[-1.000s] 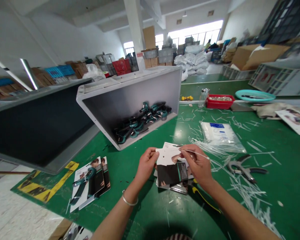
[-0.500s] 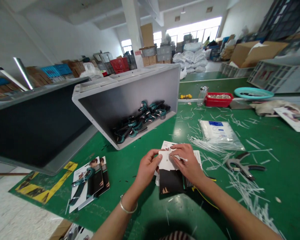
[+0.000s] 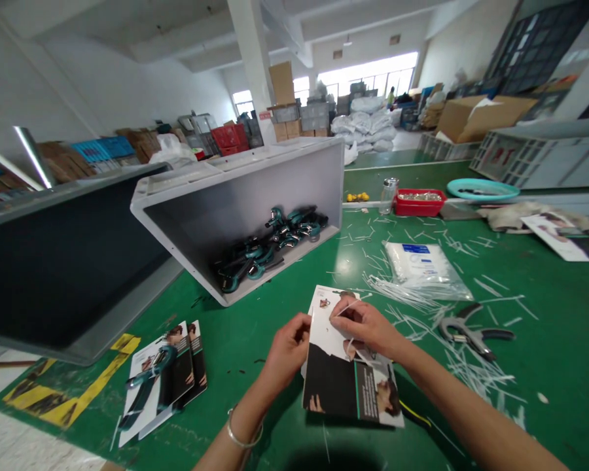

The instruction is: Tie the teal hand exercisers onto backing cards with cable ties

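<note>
A printed backing card (image 3: 331, 376), white above and black below, stands tilted in front of me over the green table. My left hand (image 3: 290, 343) is closed at its left edge, with some fingertips hidden behind the card. Pinched over the card's white part, my right hand (image 3: 366, 325) holds a thin white cable tie (image 3: 346, 306). To the left lie several similar cards (image 3: 179, 389); the top one carries a teal-and-black hand tool (image 3: 161, 360).
A grey crate (image 3: 245, 160) on its side holds several teal-and-black tools (image 3: 255, 252). At right are loose cable ties (image 3: 476, 379), a bag of ties (image 3: 419, 268) and grey-black pliers (image 3: 471, 332). Behind stand a glass jar (image 3: 387, 196) and a red tray (image 3: 419, 208).
The card has tilted and more of its printed front shows. My left thumb has come off its face to the left edge. My right hand stays near the card's upper part.
</note>
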Tool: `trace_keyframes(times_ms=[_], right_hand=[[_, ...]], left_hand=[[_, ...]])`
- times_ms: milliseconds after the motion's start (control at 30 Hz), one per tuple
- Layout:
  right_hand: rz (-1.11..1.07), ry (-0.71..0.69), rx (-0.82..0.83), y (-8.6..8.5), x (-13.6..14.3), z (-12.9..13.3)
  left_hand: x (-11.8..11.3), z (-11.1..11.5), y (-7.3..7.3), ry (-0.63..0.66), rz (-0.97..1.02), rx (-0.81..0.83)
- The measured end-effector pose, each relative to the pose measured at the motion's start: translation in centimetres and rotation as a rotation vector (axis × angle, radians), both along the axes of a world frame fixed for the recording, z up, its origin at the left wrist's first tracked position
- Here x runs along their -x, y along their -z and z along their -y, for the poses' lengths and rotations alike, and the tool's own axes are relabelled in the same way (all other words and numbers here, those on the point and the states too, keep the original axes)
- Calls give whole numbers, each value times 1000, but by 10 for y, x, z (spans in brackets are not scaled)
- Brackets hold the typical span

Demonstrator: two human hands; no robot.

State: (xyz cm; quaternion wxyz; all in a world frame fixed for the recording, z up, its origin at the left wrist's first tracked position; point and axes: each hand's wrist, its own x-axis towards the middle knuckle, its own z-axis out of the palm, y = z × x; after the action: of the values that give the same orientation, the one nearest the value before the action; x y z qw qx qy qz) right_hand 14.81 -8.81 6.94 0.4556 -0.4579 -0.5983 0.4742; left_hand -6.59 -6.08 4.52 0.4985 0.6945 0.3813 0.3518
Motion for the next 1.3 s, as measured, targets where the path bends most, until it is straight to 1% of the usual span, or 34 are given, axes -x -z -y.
trace_keyframes(times_ms=[67,133,200,300,433,467,567,600,633,667,733,800,833,900,967,1100,1167,1300], right_hand=[[27,-25,-13,3,-1,-1],[53,-42,-20,6,-2,-3],[64,-53,-14,9,-2,-4],[45,-60,19,13,1,-9],[-47,-97,78,22,9,-19],[-83,-107,92,25,10,-22],[-172,-120,139,33,10,-28],[-185,-123,152,35,10,-28],[-189,-129,163,37,10,-29],[-189,-141,173,38,10,-28],[-192,-163,192,39,12,-27],[-197,-165,201,39,15,-25],[-192,-162,200,38,16,-24],[-165,-156,184,38,18,-22],[-102,-160,140,37,19,-21],[50,-154,-31,34,19,-19],[106,-164,-87,33,18,-18],[153,-181,-119,34,16,-17]], left_hand=[[10,1,1,30,-120,-105],[23,5,-1,61,-225,-169],[37,11,-3,123,-253,-156],[49,21,-8,229,-210,-92],[50,27,-14,198,-156,-76],[49,27,-16,207,-147,-71],[43,29,-16,289,-123,-60],[41,29,-15,288,-120,-76],[38,29,-13,256,-120,-103],[35,29,-10,192,-121,-139],[29,26,-3,22,-121,-209],[23,22,4,-115,-106,-231],[20,20,7,-155,-93,-219],[16,17,13,-184,-65,-159],[13,15,16,-182,-42,-88],[11,19,17,-172,23,36],[12,21,18,-176,60,99],[14,23,24,-193,157,174]])
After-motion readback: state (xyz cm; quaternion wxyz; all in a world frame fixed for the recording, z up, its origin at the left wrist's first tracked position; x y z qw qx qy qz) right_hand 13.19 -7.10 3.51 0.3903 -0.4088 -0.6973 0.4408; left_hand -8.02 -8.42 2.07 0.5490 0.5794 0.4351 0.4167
